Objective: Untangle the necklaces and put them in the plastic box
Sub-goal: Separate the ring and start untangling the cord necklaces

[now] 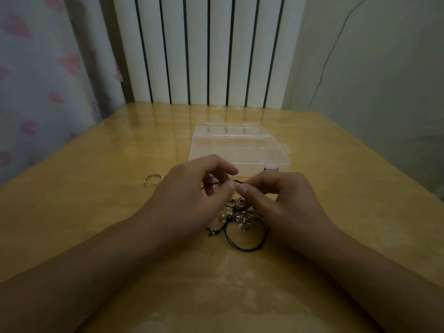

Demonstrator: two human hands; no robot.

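Observation:
A tangle of black cord necklaces (242, 227) with small silver charms lies on the wooden table between my hands. My left hand (189, 195) and my right hand (276, 200) meet just above it, and each pinches a raised stretch of the dark cord between thumb and fingertips. A loop of cord trails toward me on the table. The clear plastic box (237, 150) sits closed just beyond my hands, its clasp on the right side.
A silver open ring or bangle (152, 179) lies on the table (96, 188) left of my left hand. A white radiator stands behind the table's far edge, a curtain with pink hearts at the left, a wall at the right.

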